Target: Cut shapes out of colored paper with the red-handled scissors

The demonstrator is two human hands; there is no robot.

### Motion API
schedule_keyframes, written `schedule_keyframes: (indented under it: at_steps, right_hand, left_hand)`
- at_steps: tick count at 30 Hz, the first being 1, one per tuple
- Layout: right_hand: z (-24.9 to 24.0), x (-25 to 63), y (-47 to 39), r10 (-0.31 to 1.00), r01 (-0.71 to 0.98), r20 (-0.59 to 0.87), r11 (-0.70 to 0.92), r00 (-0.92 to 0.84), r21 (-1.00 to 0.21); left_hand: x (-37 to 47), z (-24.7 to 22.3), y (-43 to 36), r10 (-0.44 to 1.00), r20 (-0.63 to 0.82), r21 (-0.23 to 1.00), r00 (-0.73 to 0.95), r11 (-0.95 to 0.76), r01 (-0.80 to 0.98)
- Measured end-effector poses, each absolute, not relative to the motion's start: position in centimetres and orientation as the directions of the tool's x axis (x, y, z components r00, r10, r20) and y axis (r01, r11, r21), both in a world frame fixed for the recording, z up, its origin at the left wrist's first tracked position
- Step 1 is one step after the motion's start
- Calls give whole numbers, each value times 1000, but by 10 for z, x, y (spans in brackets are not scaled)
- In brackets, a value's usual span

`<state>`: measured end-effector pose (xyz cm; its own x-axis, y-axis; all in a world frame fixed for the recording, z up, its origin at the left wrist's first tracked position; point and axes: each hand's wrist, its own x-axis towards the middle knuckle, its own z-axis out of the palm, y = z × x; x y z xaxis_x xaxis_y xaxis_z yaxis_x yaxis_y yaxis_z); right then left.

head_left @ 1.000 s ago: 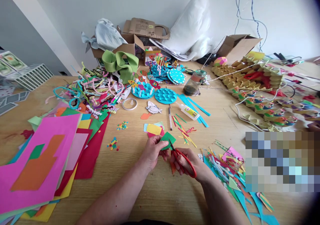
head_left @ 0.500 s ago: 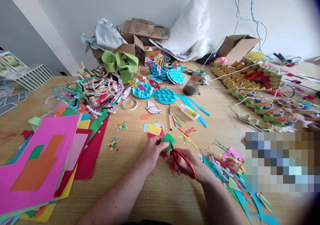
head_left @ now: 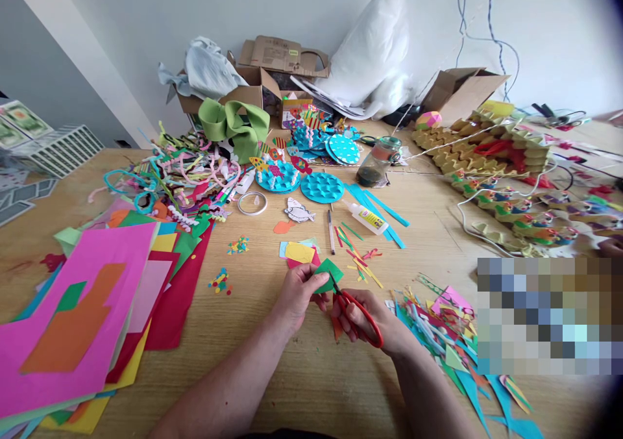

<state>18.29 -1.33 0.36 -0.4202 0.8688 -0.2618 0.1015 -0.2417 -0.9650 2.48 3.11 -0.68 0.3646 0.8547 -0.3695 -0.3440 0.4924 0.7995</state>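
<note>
My left hand (head_left: 300, 291) pinches a small piece of green paper (head_left: 331, 271) by its left side. My right hand (head_left: 363, 319) is wrapped round red-handled scissors (head_left: 374, 330), whose blades lie at the paper's right part. Just beyond my left hand are a few small paper pieces, with a yellow one (head_left: 300, 252) on top. A pen (head_left: 331, 232) lies past the green paper. Further off rest a paper fish with a dark outline (head_left: 298, 210) and an orange paper shape (head_left: 282, 227).
Coloured paper sheets (head_left: 117, 276) are stacked at left; paper scraps (head_left: 450, 335) lie at right. A glue bottle (head_left: 368, 218), a blue scalloped disc (head_left: 322, 188) and a glass jar (head_left: 379, 163) stand or lie beyond. Egg cartons (head_left: 487, 147) sit far right, a pixelated patch before them.
The green paper has shifted slightly, and more of it shows beside my left thumb. My right hand and the scissors have barely moved.
</note>
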Motion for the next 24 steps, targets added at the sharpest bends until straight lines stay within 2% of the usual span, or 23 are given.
schedule_keyframes:
  at_steps: [10, 24]
  right_hand:
    - [3, 183, -13, 869, 49, -243, -246, -430, -968]
    - [8, 181, -13, 865, 38, -247, -257, -437, -966]
  left_hand:
    - [26, -11, 33, 886, -286, 810, 366, 427, -401]
    - [25, -7, 32, 868, -326, 804, 375, 463, -372]
